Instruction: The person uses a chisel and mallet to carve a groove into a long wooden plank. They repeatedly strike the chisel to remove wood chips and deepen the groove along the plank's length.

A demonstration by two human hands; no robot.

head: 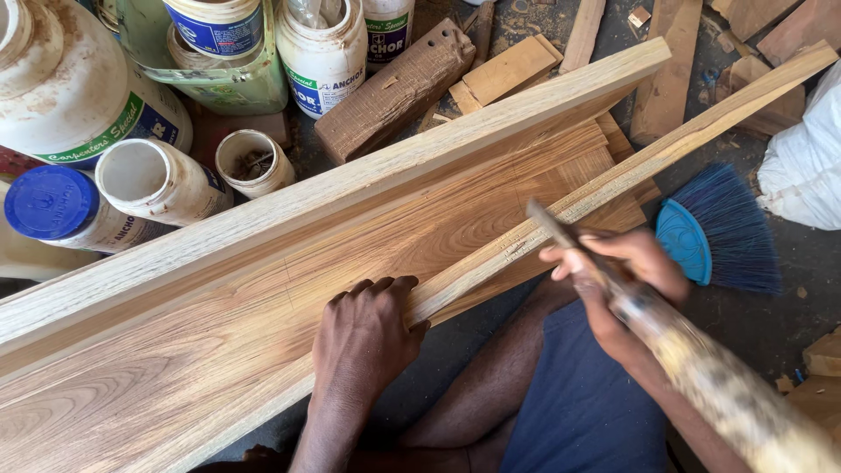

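Head view: the left hand (pixel 363 337) presses flat, fingers spread, on the near edge of the long pale wooden board assembly (pixel 263 289), which runs from near left to far right. The right hand (pixel 618 280) grips a blurred wooden-handled tool (pixel 701 368). The boards appear stiff, heavy and rough; they are best held by the edges. Count: two boards, one blue brush (pixel 714 229), and seven white glue jars (pixel 158 180) at far left.

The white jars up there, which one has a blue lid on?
The jar lying on its side at the far left: its blue lid is on. The two small ones beside it are open.
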